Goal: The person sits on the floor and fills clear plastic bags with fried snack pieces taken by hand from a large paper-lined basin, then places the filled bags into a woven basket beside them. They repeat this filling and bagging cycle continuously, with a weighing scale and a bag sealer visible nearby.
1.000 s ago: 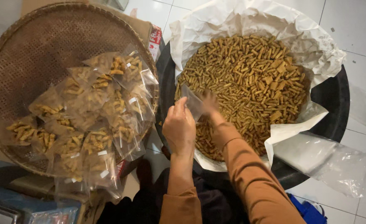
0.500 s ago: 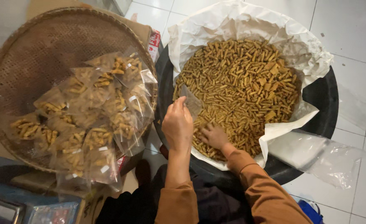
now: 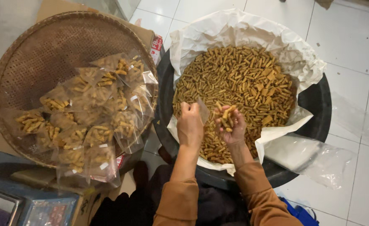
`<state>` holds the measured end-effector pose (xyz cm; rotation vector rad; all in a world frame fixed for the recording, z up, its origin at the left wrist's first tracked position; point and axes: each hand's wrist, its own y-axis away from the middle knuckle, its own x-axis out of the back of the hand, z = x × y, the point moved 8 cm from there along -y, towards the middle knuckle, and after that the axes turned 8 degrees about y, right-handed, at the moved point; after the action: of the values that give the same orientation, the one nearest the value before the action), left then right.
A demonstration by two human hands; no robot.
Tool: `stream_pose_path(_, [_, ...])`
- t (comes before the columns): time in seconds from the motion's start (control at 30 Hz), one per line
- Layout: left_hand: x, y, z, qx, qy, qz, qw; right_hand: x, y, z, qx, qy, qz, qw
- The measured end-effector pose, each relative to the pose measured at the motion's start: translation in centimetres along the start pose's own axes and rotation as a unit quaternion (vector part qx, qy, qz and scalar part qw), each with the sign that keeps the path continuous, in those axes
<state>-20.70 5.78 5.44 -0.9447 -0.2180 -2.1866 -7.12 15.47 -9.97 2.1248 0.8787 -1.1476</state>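
Two hands above a tub of fried snack sticks

The left hand point(image 3: 190, 125) pinches a small clear plastic bag point(image 3: 203, 110); the bag is almost invisible against the sticks behind it. Just beside those fingers, the right hand point(image 3: 231, 124) curls around a handful of snack sticks point(image 3: 226, 114). Under both hands lies the paper-lined black tub point(image 3: 318, 98). Beyond the left fingers, filled bags point(image 3: 96, 113) hide part of a woven tray point(image 3: 46, 54).

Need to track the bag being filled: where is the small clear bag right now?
In the head view, the small clear bag is pinched in the left hand, over the near edge of the paper-lined tub, beside the right hand.
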Motion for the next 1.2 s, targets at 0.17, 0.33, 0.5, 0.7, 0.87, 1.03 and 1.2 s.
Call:
stream_pose_path(0.17, [-1.6, 0.3, 1.4, -0.005, 0.004, -0.036, 0.999, -8.3, 0.5, -4.6, 0.086, -0.077, -0.039, 0.993])
stream_pose_path(0.33, [-2.4, 1.2, 2.8, -0.001, 0.053, -0.054, 0.997, -11.7, 1.1, -6.5, 0.223, 0.015, 0.004, 0.975])
stream_pose_path(0.5, [-2.4, 0.7, 2.8, -0.022, 0.080, -0.015, 0.996, -12.4, 1.3, -7.5, 0.304, 0.134, 0.024, 0.943])
stream_pose_path(0.7, [-2.6, 0.5, 1.8, -0.011, 0.095, -0.005, 0.995, -13.7, 2.6, -8.3, 0.331, 0.271, -0.024, 0.904])
stream_pose_path(0.87, [-1.9, 0.1, 1.8, -0.010, 0.090, 0.000, 0.996, -15.5, 2.4, -7.9, 0.281, 0.370, -0.050, 0.884])
stream_pose_path(1.03, [-0.1, -0.8, 1.4, 0.020, 0.090, 0.010, 0.996, -14.1, 0.3, -10.5, 0.314, 0.510, -0.077, 0.797])
stream_pose_path(1.2, [2.7, -1.4, 1.2, 0.036, 0.113, 0.065, 0.991, 1.1, -8.6, -14.4, 0.254, 0.400, 0.226, 0.851])
